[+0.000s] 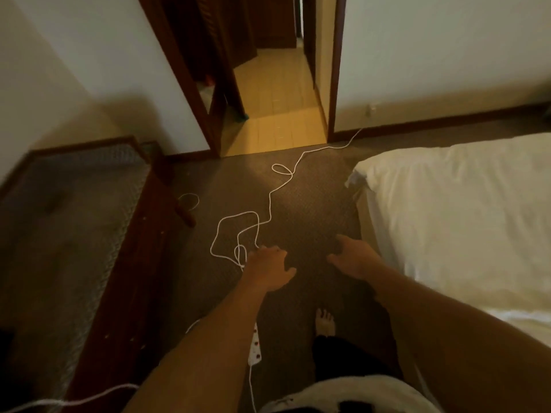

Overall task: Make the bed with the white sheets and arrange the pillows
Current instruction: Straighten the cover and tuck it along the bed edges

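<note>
Our left hand [268,268] and right hand [353,259] hovered empty, fingers loosely spread, over the carpet [316,201], the white-sheeted bed [453,210] at three o'clock, so we judged it best to avoid the cord [269,201] at eleven and turn bedward.

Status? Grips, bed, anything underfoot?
Empty, open: left grip, right grip. White-sheeted bed at right, no hand on it. Looped white cable across carpet ahead, power strip by bare foot.

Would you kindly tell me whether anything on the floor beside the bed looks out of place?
A white cable sprawls in loose loops across the carpet, running toward a power strip near the bare foot. It lies in the walkway, so it looks like a trip hazard.
</note>
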`<action>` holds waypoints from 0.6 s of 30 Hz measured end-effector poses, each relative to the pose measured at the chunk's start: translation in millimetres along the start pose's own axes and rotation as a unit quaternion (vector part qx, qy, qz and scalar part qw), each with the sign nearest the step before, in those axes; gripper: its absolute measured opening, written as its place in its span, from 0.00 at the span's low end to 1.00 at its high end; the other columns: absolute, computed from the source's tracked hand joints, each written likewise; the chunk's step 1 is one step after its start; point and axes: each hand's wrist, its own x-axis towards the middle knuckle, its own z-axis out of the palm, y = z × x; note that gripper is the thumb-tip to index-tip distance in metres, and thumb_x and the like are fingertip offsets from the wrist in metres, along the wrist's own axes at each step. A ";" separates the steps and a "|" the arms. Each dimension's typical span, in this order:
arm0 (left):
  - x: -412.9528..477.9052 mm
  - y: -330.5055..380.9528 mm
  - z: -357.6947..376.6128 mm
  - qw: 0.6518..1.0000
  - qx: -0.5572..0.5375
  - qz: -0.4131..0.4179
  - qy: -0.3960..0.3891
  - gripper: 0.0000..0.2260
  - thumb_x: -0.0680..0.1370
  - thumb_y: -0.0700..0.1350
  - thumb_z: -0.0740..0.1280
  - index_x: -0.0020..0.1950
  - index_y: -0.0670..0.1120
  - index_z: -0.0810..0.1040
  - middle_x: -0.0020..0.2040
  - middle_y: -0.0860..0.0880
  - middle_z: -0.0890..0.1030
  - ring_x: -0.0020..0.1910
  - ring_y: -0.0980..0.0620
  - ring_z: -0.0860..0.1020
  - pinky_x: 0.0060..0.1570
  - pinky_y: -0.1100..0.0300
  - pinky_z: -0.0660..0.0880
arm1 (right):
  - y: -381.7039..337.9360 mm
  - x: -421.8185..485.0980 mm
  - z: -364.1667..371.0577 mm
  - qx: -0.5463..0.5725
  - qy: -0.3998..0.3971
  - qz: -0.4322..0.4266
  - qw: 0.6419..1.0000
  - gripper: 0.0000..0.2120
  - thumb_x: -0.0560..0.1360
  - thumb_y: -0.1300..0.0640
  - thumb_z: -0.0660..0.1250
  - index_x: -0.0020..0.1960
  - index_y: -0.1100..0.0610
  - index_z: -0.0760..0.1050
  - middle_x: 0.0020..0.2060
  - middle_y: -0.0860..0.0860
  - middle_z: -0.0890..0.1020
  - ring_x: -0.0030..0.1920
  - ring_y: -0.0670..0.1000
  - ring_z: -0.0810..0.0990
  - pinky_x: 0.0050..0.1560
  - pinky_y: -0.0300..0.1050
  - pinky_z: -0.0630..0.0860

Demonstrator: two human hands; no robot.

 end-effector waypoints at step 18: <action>445.3 2.6 -219.2 0.989 0.045 0.136 -0.044 0.30 0.81 0.61 0.62 0.78 0.46 0.65 0.78 0.45 0.67 0.75 0.42 0.66 0.72 0.46 0.65 | -38.0 330.3 -248.2 0.033 0.039 0.096 0.994 0.25 0.78 0.41 0.63 0.71 0.52 0.73 0.66 0.53 0.78 0.67 0.56 0.75 0.69 0.59 0.71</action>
